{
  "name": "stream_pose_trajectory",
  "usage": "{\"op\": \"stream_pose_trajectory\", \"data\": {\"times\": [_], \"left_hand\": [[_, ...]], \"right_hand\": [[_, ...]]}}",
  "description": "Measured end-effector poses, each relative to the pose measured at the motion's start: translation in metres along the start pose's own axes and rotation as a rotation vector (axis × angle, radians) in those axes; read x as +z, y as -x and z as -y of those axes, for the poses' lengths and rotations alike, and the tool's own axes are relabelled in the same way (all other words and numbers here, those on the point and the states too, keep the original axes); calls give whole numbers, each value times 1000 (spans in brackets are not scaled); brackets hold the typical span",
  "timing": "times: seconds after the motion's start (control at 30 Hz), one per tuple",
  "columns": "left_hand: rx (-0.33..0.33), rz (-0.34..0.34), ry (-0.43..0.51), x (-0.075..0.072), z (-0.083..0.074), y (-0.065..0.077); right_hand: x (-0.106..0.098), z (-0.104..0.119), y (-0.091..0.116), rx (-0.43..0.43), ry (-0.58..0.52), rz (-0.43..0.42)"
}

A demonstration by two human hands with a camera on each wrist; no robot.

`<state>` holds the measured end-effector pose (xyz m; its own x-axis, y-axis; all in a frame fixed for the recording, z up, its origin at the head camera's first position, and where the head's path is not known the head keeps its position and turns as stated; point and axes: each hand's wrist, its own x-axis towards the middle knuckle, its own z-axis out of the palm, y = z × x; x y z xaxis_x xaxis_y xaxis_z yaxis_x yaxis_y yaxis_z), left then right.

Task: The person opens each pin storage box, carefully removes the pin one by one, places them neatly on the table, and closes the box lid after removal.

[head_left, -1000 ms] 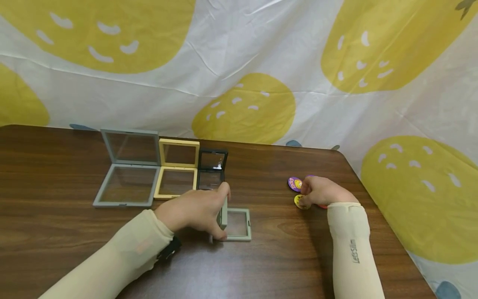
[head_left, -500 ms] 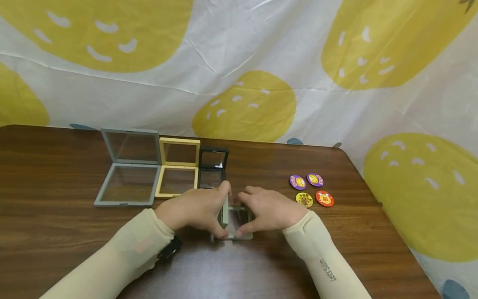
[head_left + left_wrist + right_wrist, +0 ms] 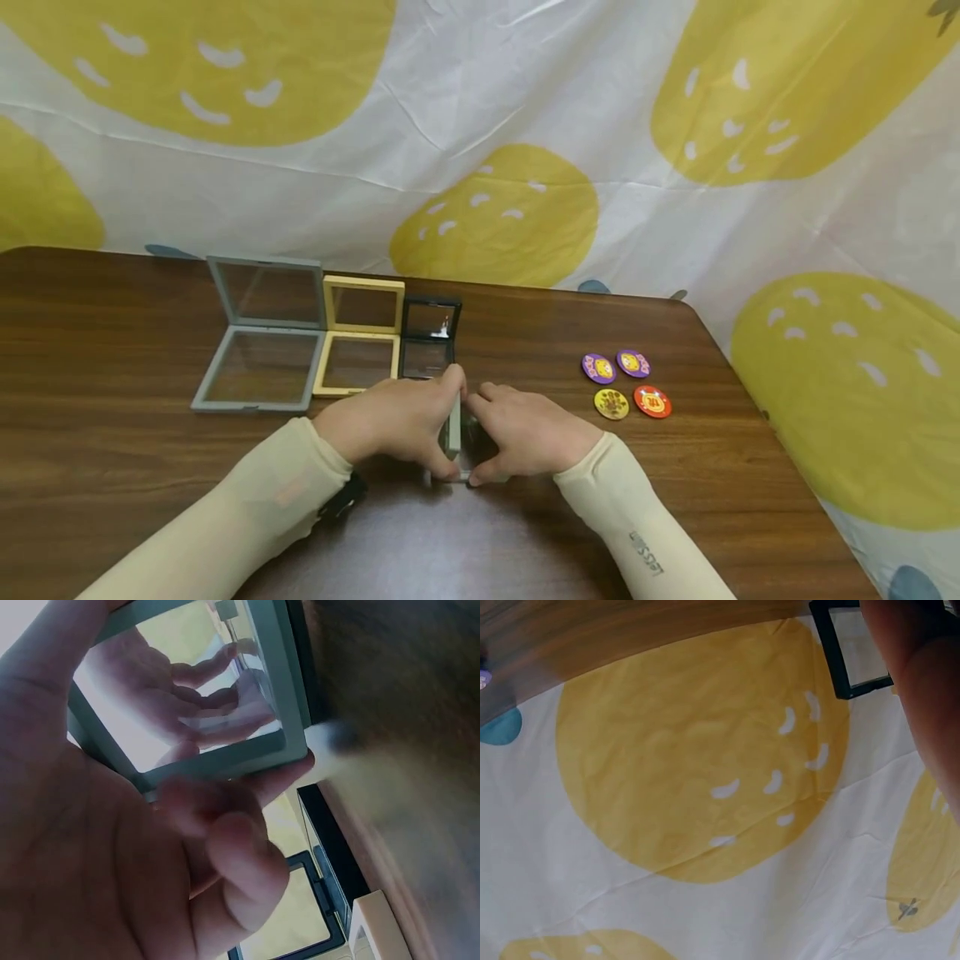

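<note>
A small grey-green display frame [image 3: 454, 427] with clear panes stands unfolded on the table, one half upright and the other flat. My left hand [image 3: 397, 421] grips the upright half between thumb and index finger at opposite edges. In the left wrist view, the rim [image 3: 232, 763] shows with the other fingers curled below it. My right hand [image 3: 536, 429] grips across the flat half, thumb at the near edge and fingertips towards the far edge, covering most of it. Through the clear pane in the left wrist view, the right fingers [image 3: 199, 673] show curled.
Unfolded behind and left stand a black frame [image 3: 403, 358], a yellow frame [image 3: 320, 367] and a larger grey-blue frame [image 3: 202, 392]. To the right lie two purple badges [image 3: 599, 368], a yellow badge [image 3: 611, 404] and a red badge [image 3: 652, 402]. A patterned curtain [image 3: 637, 233] hangs behind the table.
My right hand has left the badges and moved left to the flat half of the small frame, drawing closer to my left hand. The left hand keeps its grip.
</note>
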<state>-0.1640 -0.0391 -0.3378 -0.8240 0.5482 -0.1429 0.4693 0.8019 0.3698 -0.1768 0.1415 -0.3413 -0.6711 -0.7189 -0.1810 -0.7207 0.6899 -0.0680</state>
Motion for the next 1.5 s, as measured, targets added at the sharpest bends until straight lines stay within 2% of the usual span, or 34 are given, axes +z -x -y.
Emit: {"op": "stream_pose_trajectory", "data": {"times": [0.1,0.27,0.4,0.5,0.67,0.83,0.93,1.03,1.2,1.4,1.5], "left_hand": [[5,-10,-36,3,-1,0],[-24,-33,-145,6,-5,2],[-40,-9,-239,6,-9,5],[-39,7,-276,7,-12,6],[-49,37,-297,5,-15,9],[-50,60,-343,3,-23,13],[-31,40,-363,2,-27,14],[17,3,-387,3,-29,15],[76,-71,-428,5,-29,15],[65,-139,-462,6,-27,15],[84,-154,-474,8,-27,14]], "right_hand": [[1,-2,0,49,-19,28],[0,-9,0,154,-72,55],[-2,-14,1,197,-85,71],[-2,-16,1,209,-87,79],[-1,-16,0,258,-70,51],[4,-15,-1,413,-4,0],[8,-15,-2,487,61,14],[9,-16,-2,521,110,37],[12,-17,-2,520,140,7],[14,-17,-4,512,157,-29],[15,-17,-6,523,151,-46]]}}
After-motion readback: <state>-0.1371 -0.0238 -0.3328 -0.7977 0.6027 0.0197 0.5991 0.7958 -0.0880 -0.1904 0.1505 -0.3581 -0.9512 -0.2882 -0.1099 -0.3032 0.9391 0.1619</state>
